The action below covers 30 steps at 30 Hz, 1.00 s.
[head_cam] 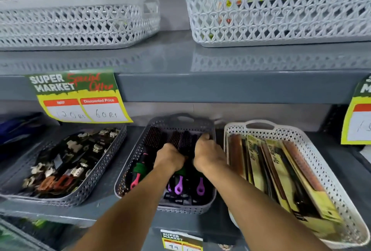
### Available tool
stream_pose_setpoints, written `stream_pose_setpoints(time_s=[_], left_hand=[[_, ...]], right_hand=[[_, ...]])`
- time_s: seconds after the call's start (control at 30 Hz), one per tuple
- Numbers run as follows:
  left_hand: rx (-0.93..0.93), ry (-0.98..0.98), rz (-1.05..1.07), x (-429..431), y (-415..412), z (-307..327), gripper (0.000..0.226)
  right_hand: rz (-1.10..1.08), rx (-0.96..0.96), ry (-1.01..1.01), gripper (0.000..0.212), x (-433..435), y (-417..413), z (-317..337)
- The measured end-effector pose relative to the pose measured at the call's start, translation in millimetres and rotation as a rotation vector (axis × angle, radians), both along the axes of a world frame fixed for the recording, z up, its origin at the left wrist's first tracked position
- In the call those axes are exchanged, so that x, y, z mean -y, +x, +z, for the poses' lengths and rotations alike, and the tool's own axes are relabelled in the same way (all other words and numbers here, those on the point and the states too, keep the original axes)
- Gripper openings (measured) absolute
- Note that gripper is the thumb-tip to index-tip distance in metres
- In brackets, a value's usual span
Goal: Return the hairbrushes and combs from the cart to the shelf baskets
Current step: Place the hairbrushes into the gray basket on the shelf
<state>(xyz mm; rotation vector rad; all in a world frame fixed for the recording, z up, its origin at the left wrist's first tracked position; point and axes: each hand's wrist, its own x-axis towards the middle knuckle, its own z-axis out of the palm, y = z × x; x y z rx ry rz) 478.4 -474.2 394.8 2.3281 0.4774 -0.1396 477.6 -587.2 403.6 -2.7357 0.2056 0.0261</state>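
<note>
Reaching into the grey basket [208, 130] on the lower shelf [128, 150], both hands work among the hairbrushes [180, 140]. Left hand [169, 156] curled closed over the brush handles near the middle of the basket. Right hand [208, 155] gripping the bristle heads at the far right side, fingers tucked against the basket wall. Pink handle [135, 181] and purple handles [178, 185] point toward the camera. White basket [321, 166] of packaged dye brushes sits just beside, right; grey tray [96, 172] of hair clips sits left.
</note>
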Motion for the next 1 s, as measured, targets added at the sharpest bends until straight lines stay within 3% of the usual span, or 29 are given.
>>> stream_pose_setpoints(time_s=[0.1,0.27,0.67,1.0], left_hand=[[-0.001,0.098,-0.027,3.1,-1.4,-1.1,0.012],[0.003,0.211,-0.026,4.2,-2.3,-2.5,0.025],[0.029,0.292,-0.038,2.8,-19.3,1.6,0.028],[0.404,0.424,-0.150,-42.7,-55.5,19.2,0.030]], right_hand=[[0.017,-0.010,-0.027,0.035,-8.5,-0.1,-5.7],[-0.022,-0.039,0.032,0.034,-13.7,1.3,-9.6],[0.060,-0.012,-0.118,0.038,-10.1,-17.5,-6.7],[0.167,0.143,-0.257,0.040,-31.5,-44.2,26.7]])
